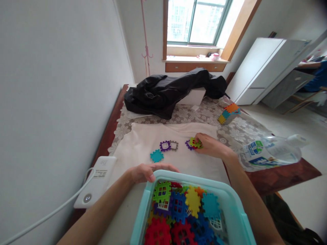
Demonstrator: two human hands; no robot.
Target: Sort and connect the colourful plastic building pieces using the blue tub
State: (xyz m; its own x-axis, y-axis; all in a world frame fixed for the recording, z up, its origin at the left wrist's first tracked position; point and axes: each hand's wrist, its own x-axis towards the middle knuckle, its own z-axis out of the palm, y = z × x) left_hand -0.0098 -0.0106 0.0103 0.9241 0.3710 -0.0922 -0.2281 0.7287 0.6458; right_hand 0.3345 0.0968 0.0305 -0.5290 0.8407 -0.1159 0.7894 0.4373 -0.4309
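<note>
My right hand point(211, 145) rests on the cream cloth point(143, 139) with its fingers closed on a green interlocking tile point(194, 142) that lies over a purple one point(189, 145). My left hand point(148, 171) curls over the far rim of a teal bin point(230, 195) filled with several coloured plastic tiles. A purple tile point(165, 146) joined to a grey tile point(174, 145) and a loose teal tile point(156, 156) lie on the cloth between the hands.
A white power bank point(98, 180) with a cable sits at the left edge. A black jacket point(168, 90) covers the far end of the table. A built tile block point(229, 113) and a lying plastic bottle point(270, 152) are on the right.
</note>
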